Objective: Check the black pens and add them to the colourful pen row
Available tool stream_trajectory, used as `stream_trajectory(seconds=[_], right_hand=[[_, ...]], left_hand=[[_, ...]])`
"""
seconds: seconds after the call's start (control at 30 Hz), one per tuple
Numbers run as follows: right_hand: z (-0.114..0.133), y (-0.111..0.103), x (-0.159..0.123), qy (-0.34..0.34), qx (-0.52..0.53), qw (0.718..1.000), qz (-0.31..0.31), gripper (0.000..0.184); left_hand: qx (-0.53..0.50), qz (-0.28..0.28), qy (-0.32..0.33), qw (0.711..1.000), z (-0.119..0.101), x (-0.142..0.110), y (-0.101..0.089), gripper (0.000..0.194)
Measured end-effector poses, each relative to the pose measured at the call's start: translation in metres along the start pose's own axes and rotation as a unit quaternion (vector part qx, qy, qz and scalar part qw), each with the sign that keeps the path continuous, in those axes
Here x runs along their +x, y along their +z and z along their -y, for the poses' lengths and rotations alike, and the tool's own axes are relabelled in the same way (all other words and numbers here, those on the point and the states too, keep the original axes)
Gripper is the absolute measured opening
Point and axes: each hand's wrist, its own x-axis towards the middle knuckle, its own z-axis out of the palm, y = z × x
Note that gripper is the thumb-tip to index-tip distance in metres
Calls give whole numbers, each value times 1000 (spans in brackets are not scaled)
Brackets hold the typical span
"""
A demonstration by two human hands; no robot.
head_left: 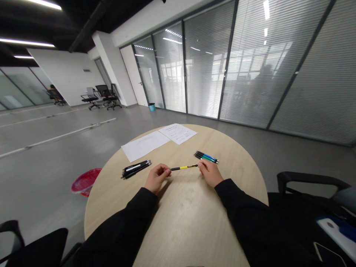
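A black and yellow pen (pixel 183 168) is stretched level between my two hands, above the round wooden table (pixel 183 207). The fingertips of my left hand (pixel 158 177) pinch its dark end on the left. At the other end, by the clip, my right hand (pixel 210 172) pinches it between thumb and fingers. Just beyond my right hand lies a bunch of pens (pixel 206 155) with blue, green and black barrels. To the left of my left hand rests a pile of black pens (pixel 135 168), one with a white part.
Two printed paper sheets (pixel 146 145) lie at the table's far side. A red basket (pixel 86 181) stands on the floor at left. Black chairs flank the table; the right chair (pixel 311 180) has a phone (pixel 329 256) on its seat.
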Motion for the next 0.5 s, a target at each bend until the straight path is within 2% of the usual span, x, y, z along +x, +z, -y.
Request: stream_trajectory(seconds=[0.5], right_hand=[[0, 1, -1, -1, -6, 1000, 5, 31]], left_hand=[[5, -3, 2, 1000, -5, -2, 2, 25]])
